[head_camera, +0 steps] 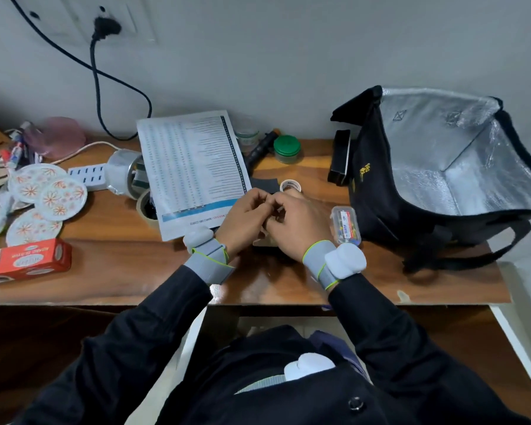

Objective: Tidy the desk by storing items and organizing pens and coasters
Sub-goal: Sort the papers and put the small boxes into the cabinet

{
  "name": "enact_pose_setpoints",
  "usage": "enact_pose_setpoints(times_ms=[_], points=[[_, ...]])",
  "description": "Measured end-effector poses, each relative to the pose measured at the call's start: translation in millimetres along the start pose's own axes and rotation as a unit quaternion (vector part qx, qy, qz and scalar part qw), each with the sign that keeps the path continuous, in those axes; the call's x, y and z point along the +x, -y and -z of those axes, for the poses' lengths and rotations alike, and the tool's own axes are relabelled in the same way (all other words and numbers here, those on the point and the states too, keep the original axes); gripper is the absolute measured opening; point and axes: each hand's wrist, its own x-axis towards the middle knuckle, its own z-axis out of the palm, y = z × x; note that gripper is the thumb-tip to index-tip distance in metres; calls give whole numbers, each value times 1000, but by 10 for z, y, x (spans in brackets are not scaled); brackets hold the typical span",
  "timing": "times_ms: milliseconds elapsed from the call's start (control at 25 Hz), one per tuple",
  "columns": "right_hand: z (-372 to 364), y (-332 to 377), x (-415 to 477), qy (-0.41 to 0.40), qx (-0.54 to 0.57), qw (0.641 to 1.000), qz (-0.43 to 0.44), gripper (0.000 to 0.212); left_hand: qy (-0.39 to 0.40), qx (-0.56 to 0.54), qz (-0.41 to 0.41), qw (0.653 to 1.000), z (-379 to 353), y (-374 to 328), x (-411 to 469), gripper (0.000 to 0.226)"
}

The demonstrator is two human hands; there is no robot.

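Left hand point(246, 220) and right hand point(299, 230) are held together above the counter point(129, 271); fingers point(255, 197) are curled inward, whether anything is pinched cannot be told.

left hand point(242, 219) touching right hand point(298, 228) | over desk point(120, 271) | bag point(411, 194) open

Black plug point(106, 26) is sitting in a white socket point(129, 19), upper left. Its black cable point(97, 78) is hanging down the grey wall point(288, 56). A second cable point(43, 38), also black, is running diagonally from the top-left corner, crossing the first and looping right. Both are reaching the desk's point(135, 271) back edge at about the same spot. White power strip point(88, 176) is lying flat, left of centre, slots facing up. A white cable point(83, 148) is curving behind it, its ends hidden.
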Motion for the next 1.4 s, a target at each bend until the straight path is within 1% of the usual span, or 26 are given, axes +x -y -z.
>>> enact_pose_setpoints(times_ms=[80, 160, 240, 280, 360, 440, 520, 600, 680, 720, 840, 920, 1000, 1080, 1120, 1200, 1280, 1400], points=[[-41, -5, 152, 4, 6, 1000, 12, 18, -28, 16, -14, 999, 68, 38, 83, 4], [-60, 10, 320, 25, 27, 999, 22, 22, -73, 4, -22, 997, 144, 86, 149, 4], [-85, 30, 533, 56, 41, 996, 48, 23, -140, 10, -25, 990, 248, 104, 210, 16], [-102, 30, 577, 68, 36, 996, 49, 25, -160, 23, -26, 987, 286, 129, 211, 21], [-171, 60, 798, 111, 24, 991, 67, 33, -249, 44, -25, 967, 433, 180, 235, 27], [-230, 62, 909, 125, 4, 990, 61, 39, -307, 56, -25, 950, 557, 224, 199, 32], [-324, 108, 1066, 155, -4, 986, 59, 44, -364, 120, 3, 924, 669, 297, 156, 44], [-431, 159, 1127, 175, -23, 982, 62, 46, -393, 193, 63, 897, 727, 331, 87, 63], [-509, 201, 1140, 174, -37, 982, 68, 45, -403, 205, 117, 885, 757, 339, 62, 78], [-536, 208, 1146, 167, -34, 983, 65, 45, -407, 195, 124, 884, 770, 346, 64, 81], [-552, 177, 1134, 155, -8, 987, 51, 46, -425, 143, 88, 889, 819, 333, 130, 77], [-522, 154, 1158, 159, 17, 986, 45, 46, -425, 103, 84, 896, 830, 295, 207, 77], [-462, 120, 1171, 140, 46, 988, 37, 46, -410, 34, 100, 906, 824, 245, 285, 75], [-395, 120, 1171, 109, 85, 990, 26, 47, -396, -15, 74, 915, 784, 177, 316, 60], [-362, 125, 1163, 87, 106, 990, 22, 48, -374, -28, 43, 926, 742, 118, 338, 51], [-299, 151, 1148, 60, 159, 985, 25, 50, -299, -37, -29, 953, 585, -27, 397, 40], [-245, 151, 1157, 55, 210, 976, 18, 52, -233, -54, -81, 968, 372, -167, 450, 40], [-146, 40, 1144, 51, 272, 960, -48, 54, -174, -95, -118, 973, 184, -307, 525, 46]])
